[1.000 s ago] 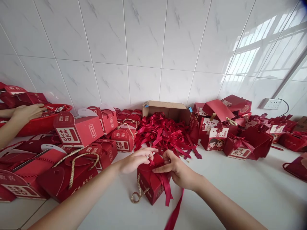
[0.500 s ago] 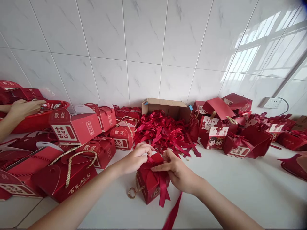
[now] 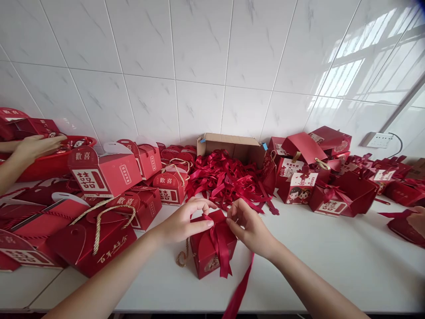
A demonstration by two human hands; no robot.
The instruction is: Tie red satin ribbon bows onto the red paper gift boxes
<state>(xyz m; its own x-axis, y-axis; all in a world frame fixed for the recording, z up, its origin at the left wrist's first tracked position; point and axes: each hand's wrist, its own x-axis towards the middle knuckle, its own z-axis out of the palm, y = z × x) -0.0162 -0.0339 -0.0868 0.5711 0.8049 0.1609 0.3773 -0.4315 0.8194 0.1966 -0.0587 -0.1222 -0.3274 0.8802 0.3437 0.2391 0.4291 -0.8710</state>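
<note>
A small dark-red gift box (image 3: 199, 254) stands on the white table in front of me, with a red ribbon (image 3: 223, 248) tied across its top and its ends hanging over the front. My left hand (image 3: 186, 221) pinches the ribbon's loop at the upper left of the box. On the other side, my right hand (image 3: 248, 229) has thumb and fingers closed on the ribbon near the box's right top edge; its fingertips partly hide what they grip. A twisted gold cord (image 3: 181, 258) trails from the box's left side. A loose ribbon length (image 3: 241, 290) runs down toward the table's front edge.
Behind the box, a pile of red ribbons (image 3: 229, 181) spills from a cardboard box (image 3: 232, 141). Red gift boxes (image 3: 106, 173) crowd the left, more boxes (image 3: 299, 188) the right. Other people's hands show at a red basin (image 3: 43, 170) and at the right edge.
My right hand's extended finger has drawn back from the bow to the box's right side. My left thumb has straightened along the loop. Another person's hand has appeared at the right edge.
</note>
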